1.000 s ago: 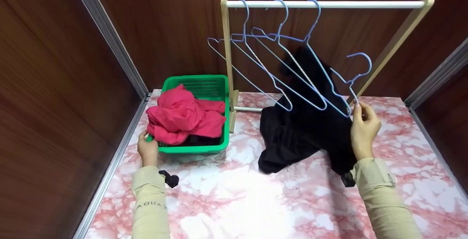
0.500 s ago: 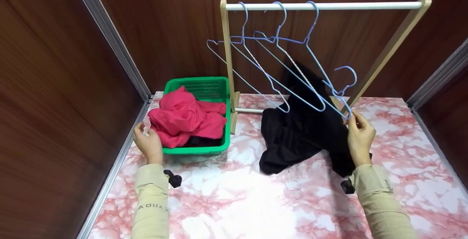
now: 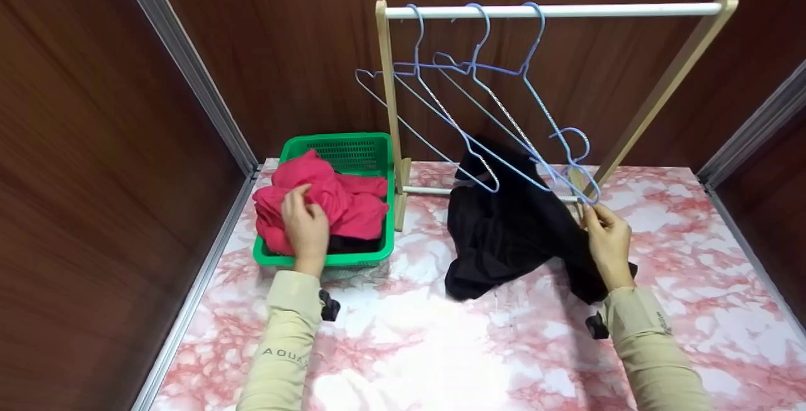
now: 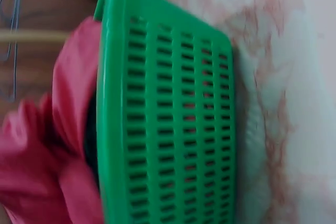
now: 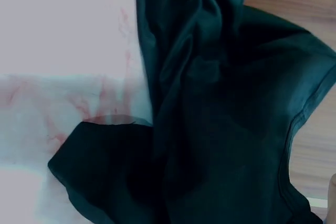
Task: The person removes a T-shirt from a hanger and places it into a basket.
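Note:
My left hand (image 3: pixel 306 225) is over the pink garment (image 3: pixel 360 209) heaped in the green basket (image 3: pixel 327 259); its fingers are loosely bent with nothing between them. The left wrist view shows the basket's slotted wall close up, pink cloth at its left. On the right, my right hand (image 3: pixel 609 241) pinches a loose blue wire hanger (image 3: pixel 588 145) below its hook. Much of that hanger is hidden by a hanging blue hanger and the black garment (image 3: pixel 510 241). In the right wrist view the black garment (image 5: pixel 226 129) falls in folds, with a fingertip at the lower right edge.
A wooden rack with a white rod (image 3: pixel 623 11) stands behind. Several blue hangers (image 3: pixel 478 84) hang from it. Dark cloth (image 3: pixel 352 245) lies beneath the pink in the basket. Wood panels enclose the marbled table (image 3: pixel 415 335).
My left hand has left the basket's left rim and swung right over the pink garment. The right hand has lowered the loose hanger and shifted left; the black garment has sunk with it.

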Motion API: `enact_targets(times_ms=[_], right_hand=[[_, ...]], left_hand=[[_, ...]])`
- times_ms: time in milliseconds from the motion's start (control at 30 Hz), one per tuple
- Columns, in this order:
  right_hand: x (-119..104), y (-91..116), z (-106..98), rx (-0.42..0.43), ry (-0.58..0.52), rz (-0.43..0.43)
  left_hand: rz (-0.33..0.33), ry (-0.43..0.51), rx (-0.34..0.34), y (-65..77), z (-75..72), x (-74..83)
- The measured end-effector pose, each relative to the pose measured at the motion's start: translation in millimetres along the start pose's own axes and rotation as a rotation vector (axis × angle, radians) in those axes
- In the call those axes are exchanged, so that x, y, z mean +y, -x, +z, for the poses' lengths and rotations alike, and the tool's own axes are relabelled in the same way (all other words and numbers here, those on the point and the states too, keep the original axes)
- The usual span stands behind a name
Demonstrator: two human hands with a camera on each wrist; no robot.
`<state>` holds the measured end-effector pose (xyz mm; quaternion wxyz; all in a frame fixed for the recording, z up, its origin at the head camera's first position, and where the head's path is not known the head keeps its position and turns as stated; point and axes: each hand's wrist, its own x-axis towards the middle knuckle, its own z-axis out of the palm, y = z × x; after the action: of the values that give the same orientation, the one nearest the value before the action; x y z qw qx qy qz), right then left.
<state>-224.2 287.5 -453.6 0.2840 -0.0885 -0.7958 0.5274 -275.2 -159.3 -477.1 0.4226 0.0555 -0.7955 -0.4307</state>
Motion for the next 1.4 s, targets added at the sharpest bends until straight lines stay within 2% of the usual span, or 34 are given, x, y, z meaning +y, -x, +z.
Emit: enact_targets(times_ms=[133, 233, 433, 700, 800, 933, 1100, 1233, 1400], right_hand=[[16, -2, 6, -0.025, 0.003, 0.007], [30, -5, 9, -0.045, 0.005, 0.025], [38, -4, 12, -0.110, 0.003, 0.052], [40, -2, 8, -0.211, 0.116, 0.033], [38, -2, 7, -0.254, 0.117, 0.022], [24, 2, 5, -0.292, 0.075, 0.006], [7, 10, 4, -0.324, 0.030, 0.010], [9, 13, 5, -0.339, -0.026, 0.057], [19, 13, 4, -0.341, -0.078, 0.082]], left_hand=[[0.133, 0.004, -0.028, 9.1, 11.1, 13.7], [0.181, 0.027, -0.083, 16.7, 19.8, 24.3], [0.232, 0.000, -0.219, 29.7, 37.6, 44.0], [0.302, -0.053, -0.412, 47.9, 64.7, 64.9], [0.320, -0.084, -0.466, 54.1, 73.4, 72.5], [0.306, -0.131, -0.531, 61.1, 85.9, 80.7], [0.234, -0.152, -0.611, 70.3, 102.0, 86.1], [0.173, -0.175, -0.685, 78.3, 109.9, 87.9], [0.153, -0.197, -0.738, 85.8, 112.5, 88.2]])
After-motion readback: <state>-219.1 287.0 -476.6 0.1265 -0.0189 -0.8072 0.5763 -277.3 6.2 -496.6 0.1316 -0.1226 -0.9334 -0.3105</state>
